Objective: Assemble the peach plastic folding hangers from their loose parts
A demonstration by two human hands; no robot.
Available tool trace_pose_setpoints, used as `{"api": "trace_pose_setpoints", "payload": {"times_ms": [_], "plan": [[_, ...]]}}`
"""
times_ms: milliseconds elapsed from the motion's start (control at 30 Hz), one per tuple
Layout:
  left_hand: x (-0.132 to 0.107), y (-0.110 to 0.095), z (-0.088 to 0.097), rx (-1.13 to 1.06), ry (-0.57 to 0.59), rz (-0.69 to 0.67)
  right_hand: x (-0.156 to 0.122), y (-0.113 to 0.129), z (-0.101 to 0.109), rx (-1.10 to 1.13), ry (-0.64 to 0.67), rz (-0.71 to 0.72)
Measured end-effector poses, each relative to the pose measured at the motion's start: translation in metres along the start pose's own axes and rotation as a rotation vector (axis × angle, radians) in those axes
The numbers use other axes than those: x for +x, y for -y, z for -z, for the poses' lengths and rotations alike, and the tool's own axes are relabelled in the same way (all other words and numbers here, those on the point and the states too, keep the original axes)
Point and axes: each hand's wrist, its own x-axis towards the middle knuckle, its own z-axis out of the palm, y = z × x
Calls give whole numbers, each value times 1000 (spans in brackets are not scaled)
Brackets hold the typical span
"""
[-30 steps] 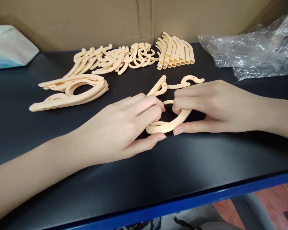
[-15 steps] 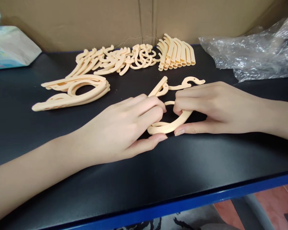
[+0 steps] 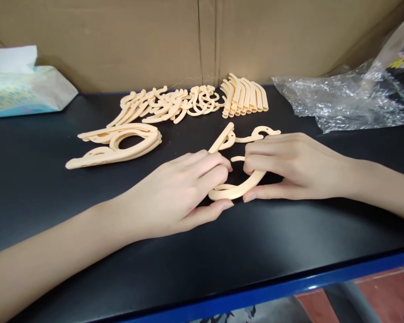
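A cream plastic folding hanger (image 3: 237, 190) lies low over the black table, gripped at both ends. My left hand (image 3: 195, 193) closes its bent fingers on the left side, thumb in front. My right hand (image 3: 283, 166) is closed on the other side, with curled fingers over the curved arm and the thumb by its lower edge. Past my left fingers a straight arm with a loop (image 3: 224, 139) points away from me. Just beyond my right knuckles lies a hook piece (image 3: 259, 133). My fingers hide much of the hanger's middle.
Stacked folded hangers (image 3: 134, 148) lie to the left. Behind are loose hooks and curved pieces (image 3: 168, 105), with a row of hollow arms (image 3: 245, 96) beside them. A tissue pack (image 3: 37, 89) stands far left, crumpled clear plastic (image 3: 350, 98) far right, cardboard (image 3: 121, 45) behind.
The camera view has tilted up slightly, so everything sits lower in the picture. Both hands keep their hold on the hanger with hardly any change.
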Motion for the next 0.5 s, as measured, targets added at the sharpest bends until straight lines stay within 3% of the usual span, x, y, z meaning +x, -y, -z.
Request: {"api": "trace_pose_setpoints", "payload": {"times_ms": [333,500], "plan": [[0,-1,4,1,2,-3,1,0,0,-4,43,24],[0,-1,3,37,-6,-6,1,0,-2,-23,-14,11]]}}
